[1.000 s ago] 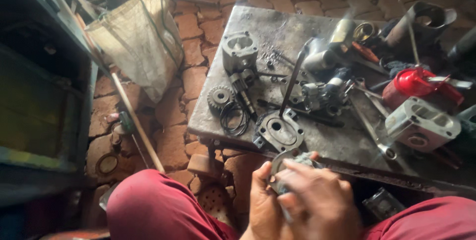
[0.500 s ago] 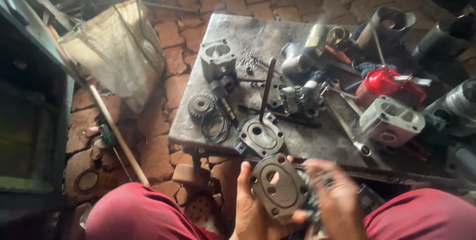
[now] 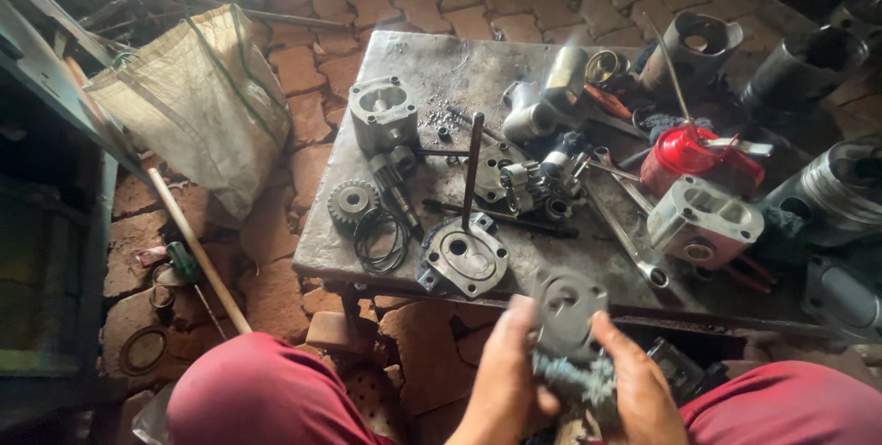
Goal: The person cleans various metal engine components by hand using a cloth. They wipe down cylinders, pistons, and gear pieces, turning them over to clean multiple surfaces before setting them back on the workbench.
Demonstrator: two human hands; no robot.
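Note:
Both my hands are low in the view, between my knees in red trousers. My left hand (image 3: pixel 503 381) and my right hand (image 3: pixel 638 388) together grip a round grey metal cover plate (image 3: pixel 568 315) and a wad of grey rag (image 3: pixel 577 379) under it. The plate is blurred. Just beyond it, a similar flanged metal part (image 3: pixel 464 261) with an upright rod lies at the near edge of the low metal table (image 3: pixel 432 78).
The table carries a gear (image 3: pixel 352 202), black rubber rings (image 3: pixel 379 240), a grey pump housing (image 3: pixel 382 112), a square block housing (image 3: pixel 703 220), a red oil can (image 3: pixel 691 156), a spanner (image 3: pixel 625 238) and cylinders. A cloth sack (image 3: pixel 197 101) and wooden stick (image 3: pixel 195 252) lie left on brick floor.
The plate has gone from hidden behind my hands, to facing the camera, to raised near the table edge. The view has shifted, so the table sits more to the right.

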